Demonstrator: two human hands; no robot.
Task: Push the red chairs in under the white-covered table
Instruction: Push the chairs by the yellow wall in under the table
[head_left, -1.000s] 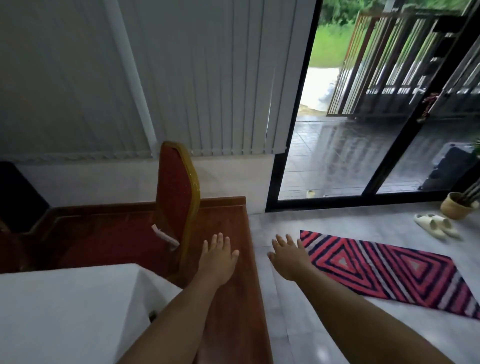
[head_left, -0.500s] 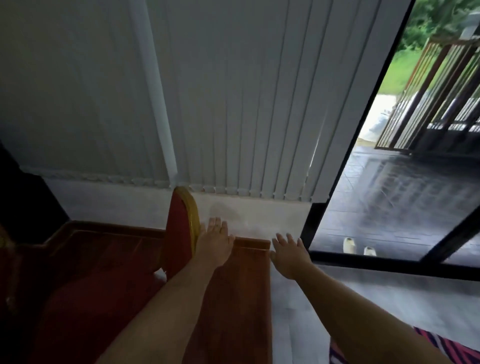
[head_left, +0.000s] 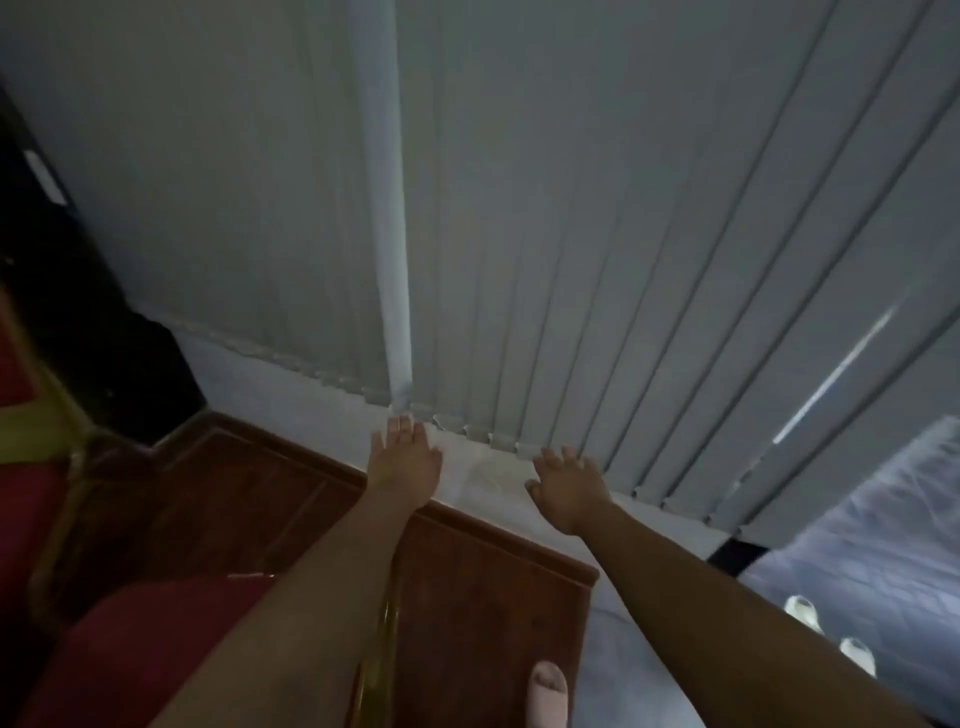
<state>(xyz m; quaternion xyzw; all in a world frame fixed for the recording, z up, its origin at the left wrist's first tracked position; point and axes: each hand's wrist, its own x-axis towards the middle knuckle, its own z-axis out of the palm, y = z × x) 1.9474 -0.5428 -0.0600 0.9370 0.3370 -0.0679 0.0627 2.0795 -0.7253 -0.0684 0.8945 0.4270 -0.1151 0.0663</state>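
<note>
A red chair with a gold frame sits at the bottom left, seen from above; its gold back edge runs under my left forearm. My left hand is stretched forward, fingers apart, holding nothing, past the chair. My right hand is likewise spread and empty, out in front of the wall. Another red and gold chair shows at the left edge. The white-covered table is out of view.
A raised wooden platform lies under the chair, ending at a white wall with grey vertical blinds. A foot in a slipper stands on the platform. A pair of white slippers lies on the floor at right.
The view has moved forward and tilted up: the chair has slid toward the bottom of the frame, the glass door has left the view, and both hands reach further toward the wall.
</note>
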